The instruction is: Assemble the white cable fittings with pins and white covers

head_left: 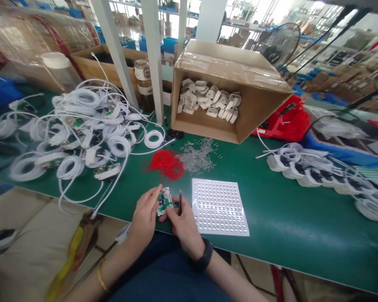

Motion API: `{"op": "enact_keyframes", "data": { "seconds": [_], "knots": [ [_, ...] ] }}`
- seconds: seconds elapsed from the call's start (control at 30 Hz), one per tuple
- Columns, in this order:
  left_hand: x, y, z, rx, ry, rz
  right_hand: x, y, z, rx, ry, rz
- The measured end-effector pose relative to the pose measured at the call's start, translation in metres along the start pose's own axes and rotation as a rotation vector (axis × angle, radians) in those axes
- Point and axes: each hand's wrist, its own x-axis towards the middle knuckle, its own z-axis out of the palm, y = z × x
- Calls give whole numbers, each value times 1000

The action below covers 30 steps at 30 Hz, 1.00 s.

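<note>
A small green circuit board in a whitish casing is held between my two hands, close to the table's front edge. My left hand grips its left side, with the fingers together along the edge. My right hand is closed around a thin dark pen-like tool that stands nearly upright; its thumb and fingers also touch the board's right side. The tool's exact kind is unclear. Right of the hands lies a sheet of clear round dots. Beyond the board are a pile of red rings and scattered screws.
Coiled white cables with housings crowd the table's left side. A tipped cardboard box with white plastic parts stands at the back. Assembled white units line the right, near a red bin. White posts rise behind.
</note>
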Motion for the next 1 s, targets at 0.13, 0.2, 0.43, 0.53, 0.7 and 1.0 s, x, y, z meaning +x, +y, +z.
{"op": "enact_keyframes", "data": {
  "seconds": [0.13,0.2,0.43,0.53,0.7,1.0],
  "knots": [
    [-10,-5,18,-15,-16,10,3,2,-8,-170,-26,-52],
    [-7,-7,17,-39,-1,1,5,-11,-17,-299,-48,-86],
    [-6,-10,6,-178,-51,28,5,-47,-15,-645,21,-168],
    [-4,-12,4,-157,-137,5,4,-37,-6,-631,112,-224],
    [-1,-12,2,-81,-222,-21,7,-27,-8,-635,116,-324],
    [-2,-23,5,128,-161,413,11,-23,-16,-738,96,-562]
  ]
}}
